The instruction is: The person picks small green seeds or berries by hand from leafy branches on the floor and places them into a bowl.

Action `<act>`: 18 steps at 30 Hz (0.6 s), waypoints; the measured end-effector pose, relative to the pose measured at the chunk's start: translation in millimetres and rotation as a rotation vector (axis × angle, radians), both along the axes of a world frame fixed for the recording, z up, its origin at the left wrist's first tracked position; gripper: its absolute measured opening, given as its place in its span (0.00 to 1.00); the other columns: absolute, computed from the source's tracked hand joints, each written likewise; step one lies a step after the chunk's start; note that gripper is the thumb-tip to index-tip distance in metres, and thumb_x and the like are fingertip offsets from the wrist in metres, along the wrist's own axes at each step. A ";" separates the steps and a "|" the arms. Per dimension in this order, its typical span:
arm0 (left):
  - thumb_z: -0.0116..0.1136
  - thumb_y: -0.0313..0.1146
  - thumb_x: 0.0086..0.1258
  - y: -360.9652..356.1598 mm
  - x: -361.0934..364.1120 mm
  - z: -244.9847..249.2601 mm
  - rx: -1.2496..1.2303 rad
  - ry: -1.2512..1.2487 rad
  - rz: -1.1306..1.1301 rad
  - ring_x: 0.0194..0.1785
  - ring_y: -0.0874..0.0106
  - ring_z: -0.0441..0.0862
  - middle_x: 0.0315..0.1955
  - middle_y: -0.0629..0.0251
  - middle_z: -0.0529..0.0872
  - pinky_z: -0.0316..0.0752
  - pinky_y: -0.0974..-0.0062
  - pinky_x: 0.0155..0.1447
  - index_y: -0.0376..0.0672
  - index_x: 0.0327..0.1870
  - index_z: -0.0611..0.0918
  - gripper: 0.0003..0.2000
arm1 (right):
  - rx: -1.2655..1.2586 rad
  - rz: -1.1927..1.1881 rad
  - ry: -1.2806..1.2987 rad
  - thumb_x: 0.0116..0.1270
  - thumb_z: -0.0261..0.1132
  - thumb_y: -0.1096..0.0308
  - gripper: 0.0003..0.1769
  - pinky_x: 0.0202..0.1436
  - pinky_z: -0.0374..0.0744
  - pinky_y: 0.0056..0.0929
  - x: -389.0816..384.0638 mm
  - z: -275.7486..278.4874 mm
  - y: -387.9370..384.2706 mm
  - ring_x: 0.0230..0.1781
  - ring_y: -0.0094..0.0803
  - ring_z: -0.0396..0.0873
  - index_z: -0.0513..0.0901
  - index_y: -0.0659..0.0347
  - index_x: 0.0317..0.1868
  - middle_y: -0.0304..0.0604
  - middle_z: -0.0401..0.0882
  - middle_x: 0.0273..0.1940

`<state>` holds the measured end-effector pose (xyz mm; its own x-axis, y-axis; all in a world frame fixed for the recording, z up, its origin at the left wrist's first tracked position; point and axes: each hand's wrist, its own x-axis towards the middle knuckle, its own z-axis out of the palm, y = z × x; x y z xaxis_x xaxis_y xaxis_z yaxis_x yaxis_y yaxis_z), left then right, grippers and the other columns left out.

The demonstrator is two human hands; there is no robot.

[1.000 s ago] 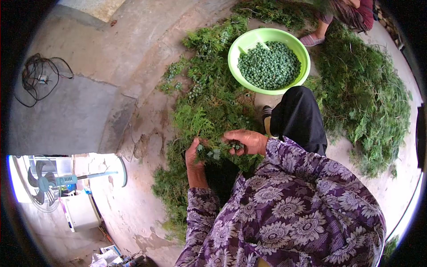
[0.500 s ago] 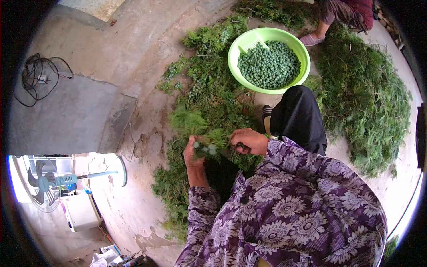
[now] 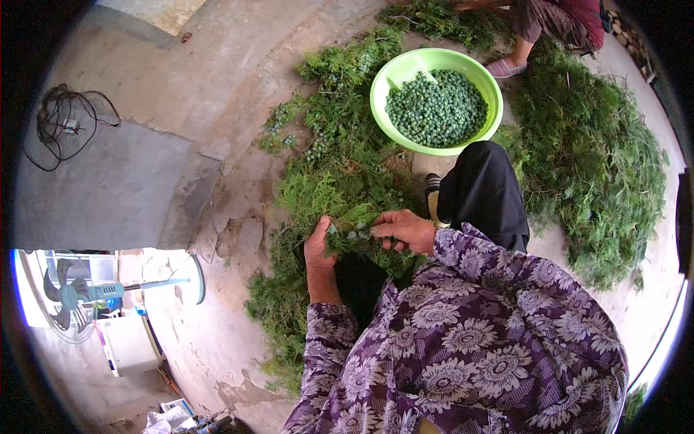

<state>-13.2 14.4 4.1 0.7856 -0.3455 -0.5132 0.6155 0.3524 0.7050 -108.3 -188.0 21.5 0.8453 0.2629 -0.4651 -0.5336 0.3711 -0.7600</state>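
My left hand (image 3: pixel 318 244) is closed on a green conifer sprig (image 3: pixel 338 219), with the thumb pressed along its stem. Pale blue-green berries (image 3: pixel 357 231) hang on the sprig between my two hands. My right hand (image 3: pixel 405 230) pinches at these berries with thumb and forefinger, the other fingers curled under. What lies inside its palm is hidden. Ahead of my knee stands a light green basin (image 3: pixel 379 123) holding many loose berries (image 3: pixel 437 108) of the same kind. Cut conifer branches (image 3: pixel 343 155) with berries lie in a heap beyond my hands.
A large pile of conifer branches (image 3: pixel 589 173) lies to the right. Another person's leg and slippered foot (image 3: pixel 507 67) are at the top right, beside more greenery (image 3: pixel 441 22). A standing fan (image 3: pixel 71 295) is at lower left, and a coiled black cable (image 3: pixel 61 123) at upper left.
My right hand's fingers have uncurled somewhat and reached in at the berries. The sprig, blurred before, is steadier now. At the top, the other person's arm has come into view.
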 end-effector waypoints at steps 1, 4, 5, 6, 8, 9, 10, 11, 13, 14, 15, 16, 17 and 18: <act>0.56 0.39 0.61 -1.3 -0.2 -0.2 -0.002 -0.010 -0.014 0.42 0.65 0.79 0.41 0.59 0.80 0.75 0.64 0.45 0.37 0.46 0.75 0.17 | -0.056 -0.039 -0.030 0.55 0.64 0.58 0.18 0.17 0.65 0.19 1.4 0.8 0.8 0.19 0.20 0.70 0.76 0.63 0.39 0.35 0.75 0.25; 0.56 0.38 0.61 -5.8 -3.1 2.3 0.007 -0.025 -0.026 0.42 0.65 0.79 0.40 0.59 0.80 0.76 0.65 0.44 0.37 0.45 0.75 0.16 | -0.117 0.008 -0.016 0.54 0.66 0.54 0.25 0.16 0.65 0.18 10.6 -3.0 4.6 0.19 0.19 0.69 0.75 0.66 0.44 0.36 0.73 0.23; 0.56 0.38 0.61 -6.9 -4.2 4.0 0.019 -0.031 -0.023 0.41 0.65 0.79 0.40 0.59 0.81 0.76 0.65 0.44 0.37 0.45 0.76 0.16 | -0.116 0.008 -0.017 0.54 0.66 0.54 0.25 0.16 0.65 0.18 13.1 -4.2 7.1 0.19 0.19 0.69 0.75 0.66 0.44 0.36 0.73 0.23; 0.56 0.38 0.61 -7.6 -4.5 4.7 0.020 -0.032 -0.023 0.41 0.65 0.79 0.40 0.59 0.81 0.76 0.65 0.44 0.37 0.45 0.76 0.16 | -0.159 -0.012 -0.002 0.54 0.66 0.53 0.25 0.16 0.65 0.19 15.4 -4.3 9.5 0.18 0.19 0.69 0.75 0.67 0.43 0.36 0.73 0.22; 0.56 0.38 0.61 -7.0 -4.7 5.4 0.033 -0.029 -0.029 0.40 0.65 0.79 0.39 0.60 0.81 0.76 0.66 0.43 0.36 0.45 0.76 0.16 | -0.200 -0.031 0.013 0.53 0.66 0.53 0.25 0.15 0.64 0.19 18.8 -9.5 14.7 0.17 0.20 0.69 0.76 0.67 0.42 0.36 0.73 0.21; 0.56 0.38 0.61 -5.9 -4.6 5.6 0.034 -0.029 -0.028 0.40 0.65 0.79 0.39 0.60 0.81 0.76 0.66 0.43 0.36 0.45 0.76 0.16 | -0.200 -0.057 0.017 0.52 0.67 0.53 0.24 0.14 0.63 0.21 20.5 -11.9 17.7 0.14 0.21 0.67 0.77 0.66 0.39 0.38 0.73 0.19; 0.56 0.38 0.61 -5.2 -4.9 5.5 0.034 -0.027 -0.037 0.40 0.66 0.79 0.39 0.60 0.81 0.76 0.67 0.43 0.36 0.45 0.76 0.16 | -0.199 -0.083 0.022 0.50 0.67 0.53 0.23 0.12 0.62 0.22 20.9 -14.5 19.2 0.11 0.21 0.65 0.77 0.65 0.36 0.39 0.73 0.17; 0.56 0.38 0.61 -4.9 -5.4 5.2 0.035 -0.026 -0.047 0.39 0.66 0.80 0.38 0.60 0.81 0.76 0.67 0.42 0.36 0.45 0.76 0.16 | -0.199 -0.082 0.024 0.50 0.67 0.53 0.23 0.12 0.62 0.22 20.6 -17.2 19.1 0.11 0.21 0.65 0.77 0.65 0.36 0.39 0.73 0.17; 0.55 0.38 0.62 -5.3 -6.1 5.3 0.048 -0.023 -0.042 0.39 0.66 0.80 0.39 0.60 0.81 0.76 0.67 0.42 0.36 0.44 0.76 0.16 | -0.101 -0.083 0.055 0.53 0.67 0.59 0.17 0.15 0.64 0.19 20.1 -13.8 16.9 0.16 0.20 0.68 0.76 0.65 0.33 0.38 0.73 0.20; 0.55 0.38 0.62 -5.2 -5.9 5.4 0.062 -0.021 -0.039 0.39 0.66 0.79 0.39 0.60 0.81 0.76 0.67 0.42 0.37 0.44 0.76 0.15 | -0.101 -0.082 0.057 0.53 0.67 0.59 0.17 0.15 0.64 0.19 21.0 -12.8 16.9 0.16 0.20 0.68 0.76 0.65 0.33 0.38 0.73 0.20; 0.55 0.38 0.62 -6.1 -6.4 6.0 0.062 -0.020 -0.038 0.39 0.66 0.79 0.39 0.60 0.81 0.76 0.67 0.42 0.37 0.44 0.76 0.15 | -0.038 -0.097 0.090 0.54 0.66 0.62 0.14 0.14 0.63 0.20 21.7 -12.1 16.9 0.15 0.21 0.67 0.75 0.64 0.32 0.37 0.71 0.19; 0.54 0.38 0.63 -7.2 -6.7 6.8 0.038 -0.034 -0.042 0.39 0.66 0.79 0.39 0.60 0.81 0.76 0.67 0.43 0.37 0.45 0.76 0.15 | 0.025 -0.112 0.124 0.54 0.65 0.64 0.11 0.14 0.62 0.21 22.2 -11.2 17.3 0.13 0.22 0.66 0.75 0.63 0.30 0.37 0.70 0.18; 0.53 0.38 0.63 -8.3 -6.7 7.4 0.015 -0.049 -0.045 0.40 0.66 0.79 0.40 0.60 0.80 0.76 0.68 0.43 0.37 0.45 0.76 0.15 | 0.025 -0.112 0.124 0.54 0.65 0.64 0.11 0.14 0.62 0.21 20.1 -10.3 15.9 0.13 0.22 0.66 0.75 0.63 0.30 0.37 0.70 0.18; 0.53 0.38 0.63 -8.2 -5.3 7.1 0.015 -0.049 -0.045 0.40 0.66 0.79 0.40 0.60 0.80 0.76 0.68 0.43 0.37 0.45 0.76 0.15 | 0.142 -0.139 0.094 0.55 0.63 0.66 0.09 0.14 0.61 0.21 16.1 -9.8 12.8 0.14 0.22 0.66 0.75 0.63 0.32 0.38 0.70 0.20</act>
